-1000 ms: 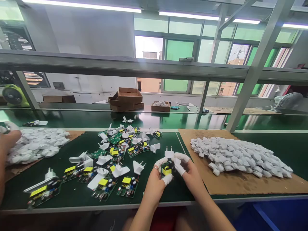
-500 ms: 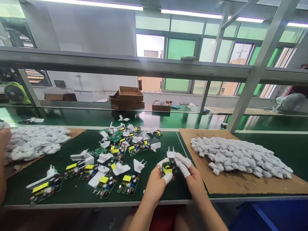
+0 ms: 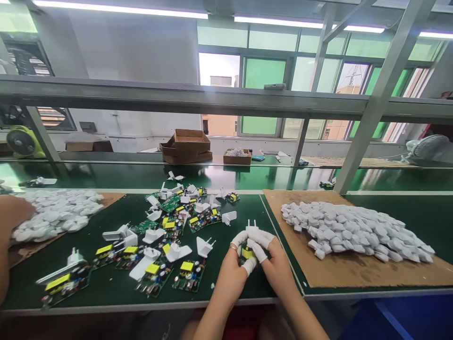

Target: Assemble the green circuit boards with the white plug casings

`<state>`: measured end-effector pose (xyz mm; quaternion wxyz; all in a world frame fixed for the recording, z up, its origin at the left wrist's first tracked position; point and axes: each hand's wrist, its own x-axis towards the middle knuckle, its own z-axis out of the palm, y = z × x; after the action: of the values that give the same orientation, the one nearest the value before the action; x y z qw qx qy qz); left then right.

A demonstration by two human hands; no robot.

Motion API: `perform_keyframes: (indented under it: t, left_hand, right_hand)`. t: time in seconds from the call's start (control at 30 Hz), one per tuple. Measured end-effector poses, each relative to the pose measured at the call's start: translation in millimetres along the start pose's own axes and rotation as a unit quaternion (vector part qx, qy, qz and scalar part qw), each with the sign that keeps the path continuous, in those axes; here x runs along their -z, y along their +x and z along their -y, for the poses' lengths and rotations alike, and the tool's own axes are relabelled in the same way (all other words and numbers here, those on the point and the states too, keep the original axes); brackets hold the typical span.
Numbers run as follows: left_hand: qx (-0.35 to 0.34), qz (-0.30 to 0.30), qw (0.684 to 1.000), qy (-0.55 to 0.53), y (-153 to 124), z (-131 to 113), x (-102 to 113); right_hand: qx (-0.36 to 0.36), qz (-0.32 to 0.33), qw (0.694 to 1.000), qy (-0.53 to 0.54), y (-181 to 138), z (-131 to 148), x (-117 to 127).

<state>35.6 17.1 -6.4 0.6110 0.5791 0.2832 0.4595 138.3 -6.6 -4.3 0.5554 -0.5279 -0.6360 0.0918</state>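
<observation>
My left hand (image 3: 231, 271) and my right hand (image 3: 274, 262) meet above the near edge of the green bench, both with white finger cots. Together they grip a small green circuit board with a yellow part (image 3: 247, 253) and a white plug piece (image 3: 252, 228) with two prongs pointing up. My right fingers lie over the top of the board. Just left of my hands lie several more circuit boards (image 3: 189, 274) and white plug shells (image 3: 204, 245) scattered on the green bench (image 3: 106, 288).
A heap of white plastic shells (image 3: 354, 231) lies on cardboard at the right. Another heap (image 3: 53, 215) sits on cardboard at the left, where another person's arm (image 3: 7, 236) reaches. Cardboard boxes (image 3: 186, 146) stand beyond the conveyor belt (image 3: 247, 177). A steel frame rail (image 3: 177, 97) crosses overhead.
My right fingers have closed down over the board and the plug piece, drawing them tighter against my left hand. Loose parts on the conveyor have drifted left.
</observation>
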Motion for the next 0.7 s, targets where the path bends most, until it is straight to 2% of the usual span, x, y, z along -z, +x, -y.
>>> perform_keyframes:
  t: [0.27,0.53,0.7]
  left_hand:
    - [-0.011,0.001,0.999,0.031,-0.7,3.5,0.8]
    - [-0.025,-0.020,0.998,0.049,-0.1,5.0,2.3]
    - [-0.018,-0.014,1.000,0.021,1.1,4.2,1.8]
  right_hand:
    - [0.031,-0.027,0.999,-0.032,-3.4,-0.5,1.2]
    - [0.014,0.047,0.997,-0.062,-1.8,-6.2,-0.6]
    - [0.030,0.040,0.996,-0.069,-5.4,-4.2,-2.6]
